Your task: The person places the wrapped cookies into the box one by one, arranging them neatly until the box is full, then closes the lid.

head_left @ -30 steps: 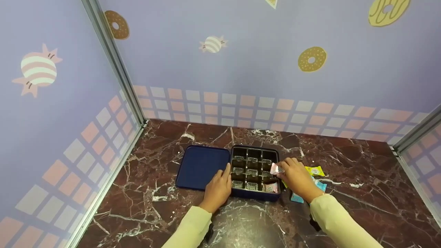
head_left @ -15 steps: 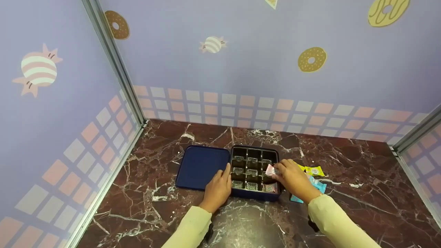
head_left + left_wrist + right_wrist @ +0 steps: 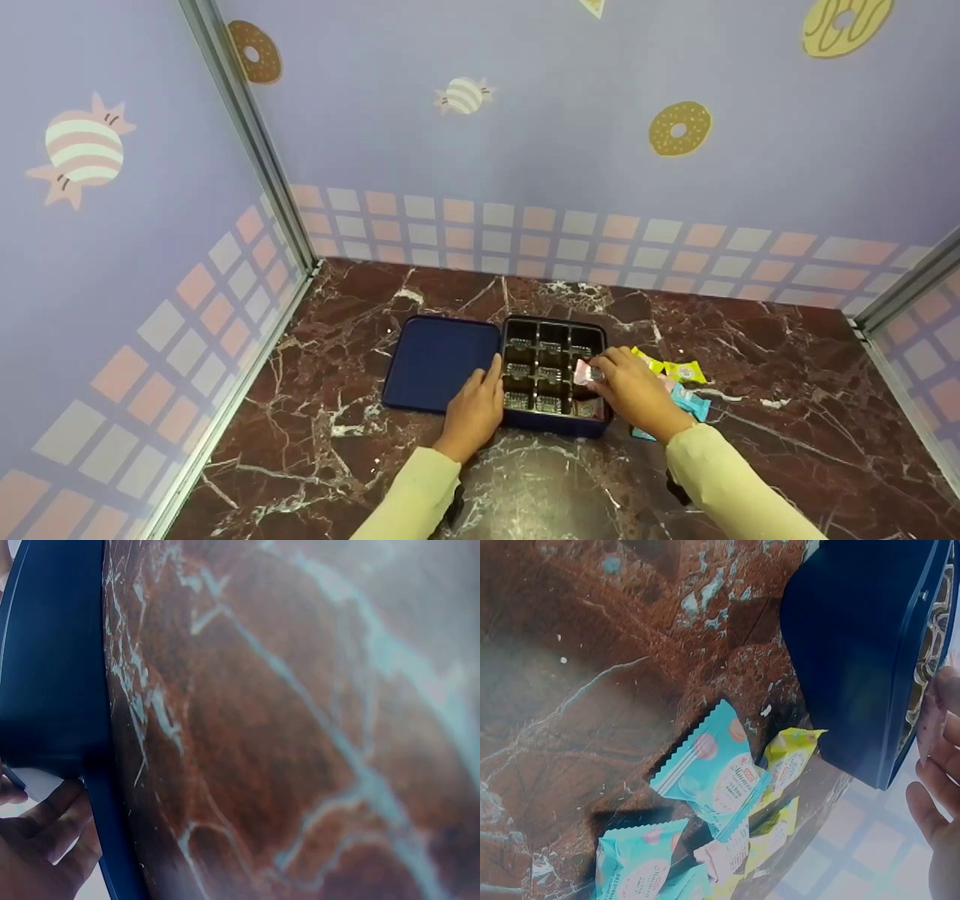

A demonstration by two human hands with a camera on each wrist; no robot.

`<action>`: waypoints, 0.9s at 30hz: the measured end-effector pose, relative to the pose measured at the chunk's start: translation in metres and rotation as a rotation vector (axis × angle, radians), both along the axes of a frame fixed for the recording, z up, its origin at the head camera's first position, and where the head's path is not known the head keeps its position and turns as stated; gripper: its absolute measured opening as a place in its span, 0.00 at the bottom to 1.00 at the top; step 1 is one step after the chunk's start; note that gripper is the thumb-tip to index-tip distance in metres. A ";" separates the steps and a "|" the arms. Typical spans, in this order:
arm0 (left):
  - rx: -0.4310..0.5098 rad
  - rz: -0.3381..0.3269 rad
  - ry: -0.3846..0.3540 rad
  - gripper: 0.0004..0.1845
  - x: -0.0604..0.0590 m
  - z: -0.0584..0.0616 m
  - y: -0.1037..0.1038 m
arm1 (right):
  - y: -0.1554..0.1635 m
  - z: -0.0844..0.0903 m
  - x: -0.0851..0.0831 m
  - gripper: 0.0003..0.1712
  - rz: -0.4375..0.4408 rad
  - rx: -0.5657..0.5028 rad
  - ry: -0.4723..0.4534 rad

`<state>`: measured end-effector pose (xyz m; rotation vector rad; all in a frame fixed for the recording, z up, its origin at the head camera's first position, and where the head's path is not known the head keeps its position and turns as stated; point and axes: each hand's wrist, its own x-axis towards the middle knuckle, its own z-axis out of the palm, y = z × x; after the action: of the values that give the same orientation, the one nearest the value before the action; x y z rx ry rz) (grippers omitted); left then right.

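While pinched, pink sweet (image 3: 586, 371) overhangs tray (image 3: 553, 328).

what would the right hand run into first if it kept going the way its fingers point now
Probably the box's divided tray. The right hand, pinching a pink candy packet, points left across the right column, so the dividers or the empty middle cells come first. Its height above them is unclear.

- Bench (image 3: 750, 480): dark red-brown marble with white veins.
- Box (image 3: 555, 427) and lid (image 3: 439, 362): navy blue; the tray (image 3: 553, 335) inside is black.
- Pink sweet (image 3: 586, 371) in the right hand (image 3: 634, 390).
- Loose sweets (image 3: 720, 787): turquoise, yellow and pink wrappers.
- Sleeves (image 3: 420, 495): pale cream.
- Walls (image 3: 562, 112): lilac, printed with doughnuts, striped candies and pink-grey checks.
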<state>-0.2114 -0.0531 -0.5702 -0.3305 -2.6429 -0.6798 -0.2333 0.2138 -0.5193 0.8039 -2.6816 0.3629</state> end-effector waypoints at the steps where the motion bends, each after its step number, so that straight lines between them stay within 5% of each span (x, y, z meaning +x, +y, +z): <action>1: 0.000 0.000 0.000 0.23 0.000 0.000 0.000 | -0.001 0.000 0.000 0.14 0.005 -0.005 0.003; 27: 0.008 -0.001 0.021 0.23 -0.001 -0.002 0.000 | -0.015 -0.002 0.003 0.14 0.054 -0.010 -0.015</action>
<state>-0.2120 -0.0533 -0.5723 -0.3347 -2.6200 -0.6832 -0.2301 0.1984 -0.5211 0.8758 -2.6741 0.3962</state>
